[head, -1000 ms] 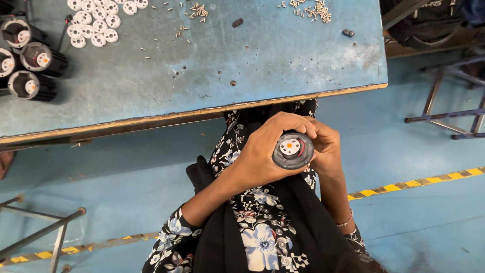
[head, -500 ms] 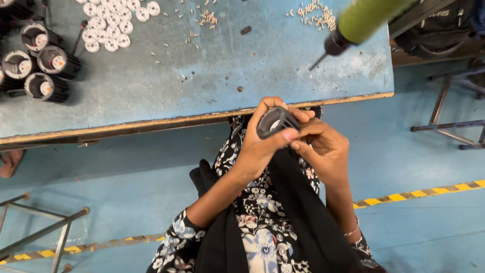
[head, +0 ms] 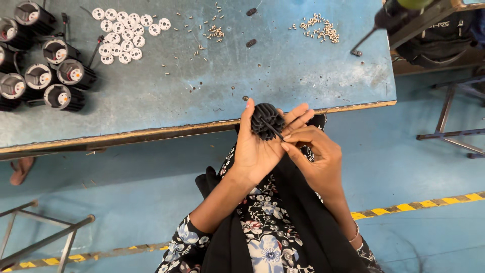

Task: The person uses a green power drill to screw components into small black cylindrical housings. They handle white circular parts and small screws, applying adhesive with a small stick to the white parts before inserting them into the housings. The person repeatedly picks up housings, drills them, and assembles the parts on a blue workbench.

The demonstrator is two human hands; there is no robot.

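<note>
two hands meet just below the near edge of a blue worktable (head: 283,71), over a lap in a black floral dress. the left hand (head: 257,149) lies palm up with fingers spread long, cradling a black finned housing (head: 268,120), a round ribbed piece with radial fins like a small heat sink, matte and dark. the right hand (head: 313,151) is curled beside it, thumb and forefinger pinched on a thin black wire (head: 273,130) that runs across the housing's face; the other fingers are loosely bent. the housing sits at the left fingertips, touching both hands, just in front of the table's worn wooden edge.

no packages or signs show. a yellow-and-black striped tape line (head: 419,206) crosses the blue floor at the right, and another stretch shows at the lower left.

the tabletop is scuffed blue, patchy and paler toward the right. at its far left stands a cluster of black cylindrical housings (head: 45,76) with white and orange centres, like the one in hand. beside them lies a group of white round discs (head: 126,35), flat and plastic-looking. small pale screws (head: 318,28) are heaped near the top right, with more scattered mid-table (head: 214,33). a green-bodied powered screwdriver (head: 389,20) hangs over the right corner, its bit pointing down-left. grey metal frames stand on the floor at both sides.
</note>
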